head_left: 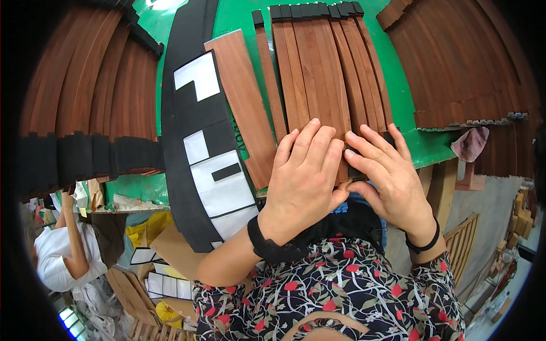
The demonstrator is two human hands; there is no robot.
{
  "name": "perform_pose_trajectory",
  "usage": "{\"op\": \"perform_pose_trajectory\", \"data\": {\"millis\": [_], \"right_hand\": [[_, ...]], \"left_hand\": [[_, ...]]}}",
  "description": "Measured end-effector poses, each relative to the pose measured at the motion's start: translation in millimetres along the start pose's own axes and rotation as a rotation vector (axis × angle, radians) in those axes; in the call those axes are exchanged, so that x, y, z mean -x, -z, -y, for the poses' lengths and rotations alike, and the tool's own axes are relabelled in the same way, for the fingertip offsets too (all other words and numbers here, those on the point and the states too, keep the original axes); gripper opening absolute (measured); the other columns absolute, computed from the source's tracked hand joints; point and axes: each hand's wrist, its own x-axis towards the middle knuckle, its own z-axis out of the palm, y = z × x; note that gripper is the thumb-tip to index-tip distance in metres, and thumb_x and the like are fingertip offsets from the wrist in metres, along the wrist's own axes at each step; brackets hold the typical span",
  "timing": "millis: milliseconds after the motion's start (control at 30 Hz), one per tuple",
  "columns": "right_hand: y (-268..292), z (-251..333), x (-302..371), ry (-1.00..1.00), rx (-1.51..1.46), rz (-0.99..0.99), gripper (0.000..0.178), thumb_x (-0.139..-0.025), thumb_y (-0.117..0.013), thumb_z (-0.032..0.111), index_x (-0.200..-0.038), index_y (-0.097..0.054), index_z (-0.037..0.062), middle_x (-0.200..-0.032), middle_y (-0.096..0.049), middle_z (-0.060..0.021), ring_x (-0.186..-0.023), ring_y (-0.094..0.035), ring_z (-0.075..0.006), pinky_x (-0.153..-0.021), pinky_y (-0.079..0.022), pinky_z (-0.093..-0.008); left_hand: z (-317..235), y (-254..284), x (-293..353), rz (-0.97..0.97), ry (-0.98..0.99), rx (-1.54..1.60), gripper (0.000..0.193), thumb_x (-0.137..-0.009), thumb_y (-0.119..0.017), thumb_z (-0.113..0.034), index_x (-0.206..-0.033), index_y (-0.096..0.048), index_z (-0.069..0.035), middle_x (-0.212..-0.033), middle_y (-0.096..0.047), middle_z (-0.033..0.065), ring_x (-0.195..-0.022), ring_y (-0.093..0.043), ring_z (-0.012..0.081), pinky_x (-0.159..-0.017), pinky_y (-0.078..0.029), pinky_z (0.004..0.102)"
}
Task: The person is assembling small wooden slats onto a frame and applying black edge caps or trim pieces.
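Observation:
Several reddish-brown wooden slats (pixel 318 68) lie side by side on a green table (pixel 432 145), running away from me, with black caps at their far ends. My left hand (pixel 304 176) lies flat on the near ends of the middle slats, fingers together. My right hand (pixel 384 170) presses on the near ends of the slats next to it, thumb under the table edge. Both hands touch each other at the fingertips. One wider loose slat (pixel 242 102) lies tilted to the left of the group.
A long black foam strip with white paper pieces (pixel 199 153) lies on the table's left part. Stacks of more slats stand at the left (pixel 85 96) and at the right (pixel 460 62). A person in white (pixel 62 250) works at lower left. A pink rag (pixel 471 143) hangs at the right.

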Motion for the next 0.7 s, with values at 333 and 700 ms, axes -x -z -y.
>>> {"op": "perform_pose_trajectory", "data": {"millis": [333, 700], "right_hand": [[-1.7, -3.2, -6.8, -0.022, -0.074, -0.068, 0.072, -0.068, -0.088, 0.022, -0.133, -0.06, 0.0083, -0.144, -0.059, -0.0089, -0.143, -0.045, -0.0354, -0.121, -0.017, -0.0636], [3.0, -1.6, -6.4, 0.028, 0.069, 0.036, 0.063, -0.073, -0.08, 0.005, -0.132, -0.059, 0.0074, -0.139, -0.06, -0.0094, -0.143, -0.044, -0.0323, -0.122, -0.018, -0.062]], "left_hand": [[8.4, 19.5, 8.3, 0.051, -0.098, 0.157, 0.092, -0.071, -0.087, -0.023, -0.15, -0.042, -0.01, -0.15, -0.045, 0.0133, -0.145, -0.039, 0.0367, -0.118, -0.028, 0.0592], [46.4, 98.7, 83.5, -0.026, 0.395, -0.246, 0.075, -0.083, -0.08, -0.019, -0.147, -0.045, -0.003, -0.15, -0.05, 0.0173, -0.141, -0.044, 0.0366, -0.119, -0.027, 0.055]]}}
